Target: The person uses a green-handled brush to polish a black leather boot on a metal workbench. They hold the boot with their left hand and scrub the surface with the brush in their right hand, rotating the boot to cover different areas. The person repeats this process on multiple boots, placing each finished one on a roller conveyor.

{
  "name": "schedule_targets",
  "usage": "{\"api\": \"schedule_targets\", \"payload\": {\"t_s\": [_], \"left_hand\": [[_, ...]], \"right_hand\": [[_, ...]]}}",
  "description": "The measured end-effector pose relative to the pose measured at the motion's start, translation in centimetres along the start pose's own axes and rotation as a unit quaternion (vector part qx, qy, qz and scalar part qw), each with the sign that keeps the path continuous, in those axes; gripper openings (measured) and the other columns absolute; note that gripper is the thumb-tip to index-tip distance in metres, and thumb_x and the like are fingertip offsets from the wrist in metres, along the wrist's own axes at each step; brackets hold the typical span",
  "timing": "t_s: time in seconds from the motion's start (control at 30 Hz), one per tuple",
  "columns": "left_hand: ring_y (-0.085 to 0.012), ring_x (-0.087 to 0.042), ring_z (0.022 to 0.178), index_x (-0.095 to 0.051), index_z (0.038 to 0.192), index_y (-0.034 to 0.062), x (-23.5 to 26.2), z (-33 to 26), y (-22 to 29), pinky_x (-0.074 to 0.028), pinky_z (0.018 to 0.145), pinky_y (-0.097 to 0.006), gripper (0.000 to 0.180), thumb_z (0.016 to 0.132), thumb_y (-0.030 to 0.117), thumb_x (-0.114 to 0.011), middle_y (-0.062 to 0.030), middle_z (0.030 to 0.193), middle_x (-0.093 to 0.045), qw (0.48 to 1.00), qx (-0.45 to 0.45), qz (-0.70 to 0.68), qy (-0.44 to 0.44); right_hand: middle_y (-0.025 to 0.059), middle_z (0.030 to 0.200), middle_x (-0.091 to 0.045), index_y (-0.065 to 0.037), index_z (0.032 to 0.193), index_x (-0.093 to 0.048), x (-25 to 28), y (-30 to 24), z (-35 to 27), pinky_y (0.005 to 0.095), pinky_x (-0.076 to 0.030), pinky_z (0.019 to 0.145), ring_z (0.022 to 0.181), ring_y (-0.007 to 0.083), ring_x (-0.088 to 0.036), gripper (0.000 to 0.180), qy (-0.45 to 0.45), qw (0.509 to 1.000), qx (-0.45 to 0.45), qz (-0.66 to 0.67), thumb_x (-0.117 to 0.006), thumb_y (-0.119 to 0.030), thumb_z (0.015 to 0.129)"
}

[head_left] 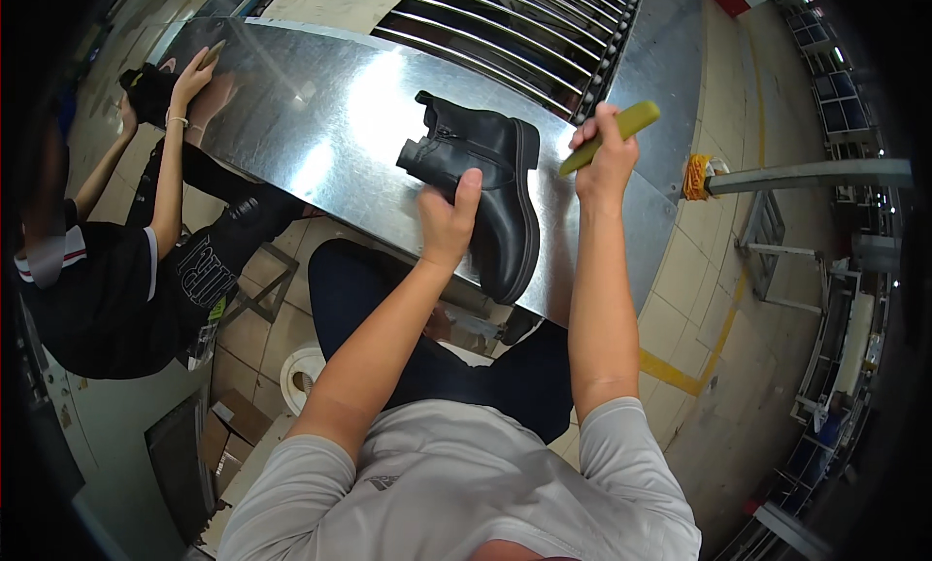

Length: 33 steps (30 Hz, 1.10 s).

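Note:
A black ankle boot (498, 200) with a side zipper lies on its side on the metal worktable (330, 173). Its toe points toward me and its sole faces right. My left hand (449, 214) grips the boot on its left side, thumb on the upper; the other fingers are partly hidden. Right of the boot, my right hand (607, 158) is closed round a long, flat, olive-yellow block (624, 132) with rounded ends. The block is held tilted, apart from the boot. I cannot tell what kind of tool it is.
A conveyor (524, 37) of metal rollers lies beyond the worktable. On the left a seated co-worker (107, 260) handles a black item (150, 93) and a tan block (212, 54). A metal bar (806, 178) with an orange wrapping juts in at right. A white bucket (291, 379) stands below.

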State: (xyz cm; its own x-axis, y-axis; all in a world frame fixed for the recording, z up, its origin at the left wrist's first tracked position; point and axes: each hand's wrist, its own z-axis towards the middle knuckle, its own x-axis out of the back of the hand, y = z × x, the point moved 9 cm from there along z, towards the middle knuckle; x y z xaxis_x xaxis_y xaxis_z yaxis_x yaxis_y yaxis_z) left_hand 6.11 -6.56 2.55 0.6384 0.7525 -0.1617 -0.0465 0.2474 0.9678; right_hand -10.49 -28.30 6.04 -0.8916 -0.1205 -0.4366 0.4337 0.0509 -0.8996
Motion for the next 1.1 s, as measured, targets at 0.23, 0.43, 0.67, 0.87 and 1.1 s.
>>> {"api": "schedule_targets", "payload": {"t_s": [0.23,0.43,0.67,0.87,1.1], "left_hand": [[-0.0191,-0.064,0.078,-0.069,0.095,-0.0039,0.0,-0.1,0.3,-0.050,0.072,-0.036,0.038,0.098,0.034,-0.066,-0.0095,0.084,-0.070,0.999,0.011,0.012,-0.028],[-0.0217,-0.067,0.075,-0.069,0.092,-0.0035,0.0,0.1,0.9,-0.051,0.071,-0.037,0.031,0.097,0.028,-0.066,-0.0109,0.083,-0.072,1.000,-0.002,0.008,-0.019],[-0.0261,-0.067,0.075,-0.068,0.096,-0.0012,-0.2,0.0,1.0,-0.052,0.071,-0.038,0.026,0.094,0.025,-0.067,-0.0123,0.083,-0.071,0.999,-0.017,0.040,-0.016],[-0.0287,-0.069,0.075,-0.069,0.097,-0.0008,-0.7,-0.3,0.8,-0.053,0.072,-0.038,0.026,0.091,0.024,-0.069,-0.0139,0.083,-0.071,0.998,-0.023,0.042,-0.046],[-0.0286,-0.069,0.076,-0.068,0.100,-0.0015,-1.0,-0.4,0.8,-0.054,0.073,-0.037,0.025,0.090,0.021,-0.069,-0.0138,0.085,-0.071,0.996,-0.017,0.014,-0.086]], "right_hand": [[0.0034,0.060,-0.049,-0.006,0.090,-0.057,-8.2,-0.3,0.7,0.0345,-0.045,0.049,0.050,0.0182,-0.050,0.029,-0.047,0.992,0.005,0.115,-0.069,-0.031,0.099],[0.0050,0.061,-0.053,-0.006,0.075,-0.056,-9.7,1.1,0.2,0.0324,-0.047,0.049,0.050,0.0170,-0.053,0.033,-0.083,0.992,0.062,0.068,-0.070,-0.023,0.099],[0.0047,0.062,-0.050,-0.007,0.073,-0.054,-8.8,1.2,-2.2,0.0327,-0.045,0.056,0.054,0.0167,-0.049,0.033,-0.131,0.988,0.043,0.076,-0.071,-0.020,0.098],[0.0051,0.063,-0.047,-0.007,0.077,-0.052,-6.4,-0.5,-4.0,0.0387,-0.047,0.063,0.059,0.0198,-0.050,0.032,-0.140,0.983,0.104,0.065,-0.063,-0.022,0.103],[0.0058,0.061,-0.046,-0.004,0.075,-0.055,-4.9,-2.1,-6.1,0.0412,-0.047,0.067,0.060,0.0219,-0.051,0.034,-0.134,0.976,0.172,0.012,-0.057,-0.025,0.103]]}}
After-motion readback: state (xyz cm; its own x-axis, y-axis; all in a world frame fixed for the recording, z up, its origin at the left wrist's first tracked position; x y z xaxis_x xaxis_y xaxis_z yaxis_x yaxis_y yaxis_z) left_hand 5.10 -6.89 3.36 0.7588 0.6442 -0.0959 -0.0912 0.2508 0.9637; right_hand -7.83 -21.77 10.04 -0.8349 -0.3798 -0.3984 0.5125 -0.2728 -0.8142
